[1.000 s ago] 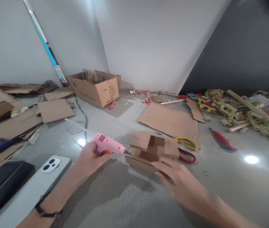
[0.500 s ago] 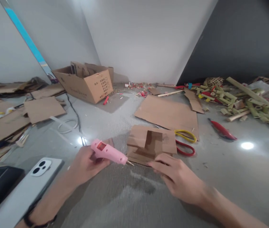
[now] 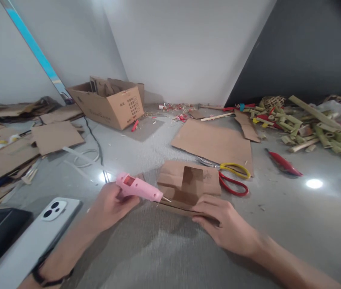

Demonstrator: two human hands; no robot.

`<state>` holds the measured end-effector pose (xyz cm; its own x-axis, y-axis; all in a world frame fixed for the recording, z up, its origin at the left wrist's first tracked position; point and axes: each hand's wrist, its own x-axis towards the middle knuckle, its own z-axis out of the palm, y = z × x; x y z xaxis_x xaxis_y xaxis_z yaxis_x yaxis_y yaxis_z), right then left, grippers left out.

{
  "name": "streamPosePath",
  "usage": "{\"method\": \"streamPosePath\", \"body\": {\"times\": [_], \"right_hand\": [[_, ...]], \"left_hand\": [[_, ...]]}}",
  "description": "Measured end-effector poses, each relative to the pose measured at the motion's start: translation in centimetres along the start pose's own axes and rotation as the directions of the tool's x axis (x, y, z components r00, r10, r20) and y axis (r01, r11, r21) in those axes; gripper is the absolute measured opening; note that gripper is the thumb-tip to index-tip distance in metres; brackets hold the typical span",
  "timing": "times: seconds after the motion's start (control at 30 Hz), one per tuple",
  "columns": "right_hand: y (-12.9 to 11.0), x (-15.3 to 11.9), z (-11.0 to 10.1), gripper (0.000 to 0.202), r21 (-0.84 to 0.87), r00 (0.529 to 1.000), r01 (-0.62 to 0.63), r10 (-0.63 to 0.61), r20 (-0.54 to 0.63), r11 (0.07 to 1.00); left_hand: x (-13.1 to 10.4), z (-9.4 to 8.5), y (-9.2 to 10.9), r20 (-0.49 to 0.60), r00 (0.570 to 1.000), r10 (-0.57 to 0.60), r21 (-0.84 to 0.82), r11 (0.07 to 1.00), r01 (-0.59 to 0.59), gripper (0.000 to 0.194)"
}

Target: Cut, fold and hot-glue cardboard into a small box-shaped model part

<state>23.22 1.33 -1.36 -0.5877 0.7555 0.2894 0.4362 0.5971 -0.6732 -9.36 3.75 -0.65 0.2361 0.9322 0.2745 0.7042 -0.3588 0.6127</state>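
My left hand [image 3: 110, 206] is wrapped round a pink hot glue gun [image 3: 140, 188], its metal nozzle pointing right. The nozzle tip is over the near left part of a folded cardboard piece [image 3: 170, 180] with a rectangular cutout; whether it touches cannot be made out. My right hand [image 3: 223, 222] pinches the near edge of this cardboard, fingers on top and thumb below, holding the edge tilted up off the floor. Just behind it on the right lie scissors [image 3: 233, 188] with one yellow and one red handle loop, partly open.
A flat cardboard sheet [image 3: 212, 140] lies beyond the scissors. A cardboard box [image 3: 107, 106] stands at the back left. Bamboo pieces [image 3: 317, 128] are heaped at the right, near a red pointed tool [image 3: 284, 162]. A white phone [image 3: 34, 241] lies beside my left forearm.
My right hand has closed on the cardboard's near edge and raised it towards me. The glue gun's nozzle has shifted slightly up and over the cardboard. More of the scissors shows.
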Motion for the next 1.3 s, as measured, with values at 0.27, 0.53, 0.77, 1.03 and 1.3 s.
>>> {"method": "streamPosePath", "body": {"times": [0.27,0.53,0.77,1.03,1.3], "right_hand": [[0.0,0.3,-0.1,0.015,-0.022,1.0,-0.019,0.019,0.014,1.0],[0.1,0.2,-0.2,0.015,-0.041,1.0,-0.022,0.022,0.022,0.999],[0.0,0.3,-0.2,0.016,-0.061,0.999,-0.028,0.029,0.025,0.998],[0.4,0.0,0.0,0.016,-0.087,0.999,-0.024,0.027,0.04,0.996],[0.4,0.1,0.0,0.017,-0.113,0.999,-0.014,0.019,0.047,0.994]], "left_hand": [[0.2,-1.1,-0.2,-0.007,0.984,0.176,0.064,0.982,-0.176,0.021],[0.0,-0.5,-1.6,0.021,0.996,0.089,-0.067,0.994,-0.088,0.027],[-0.2,-0.1,-1.8,-0.046,0.987,-0.155,-0.267,0.954,0.138,0.016],[1.5,-1.7,-0.7,-0.077,0.967,-0.241,-0.727,0.677,0.111,0.014],[1.3,-3.4,-1.7,-0.119,0.948,-0.294,-0.94,0.34,-0.013,0.027]]}}
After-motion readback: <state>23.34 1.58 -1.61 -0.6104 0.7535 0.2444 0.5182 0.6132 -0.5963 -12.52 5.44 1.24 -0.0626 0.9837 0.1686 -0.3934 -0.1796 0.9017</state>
